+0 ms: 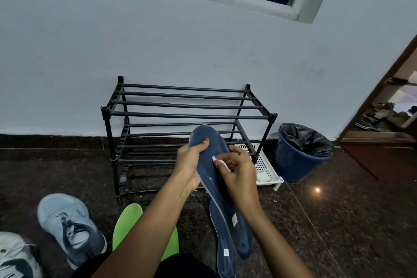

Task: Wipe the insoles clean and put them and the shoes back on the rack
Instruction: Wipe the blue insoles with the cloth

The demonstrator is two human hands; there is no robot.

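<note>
The left hand holds a dark blue foam insole up in front of the black metal-tube shoe rack, its fingers clamped round the insole's edge with the thumb across the top face. The right hand has its fingers pinched together on a small white wipe that touches the insole's middle. On the dark speckled stone floor a second dark blue insole lies under the held one's heel, a bright green insole just beside the left forearm, and a light blue laced sneaker further left.
</note>
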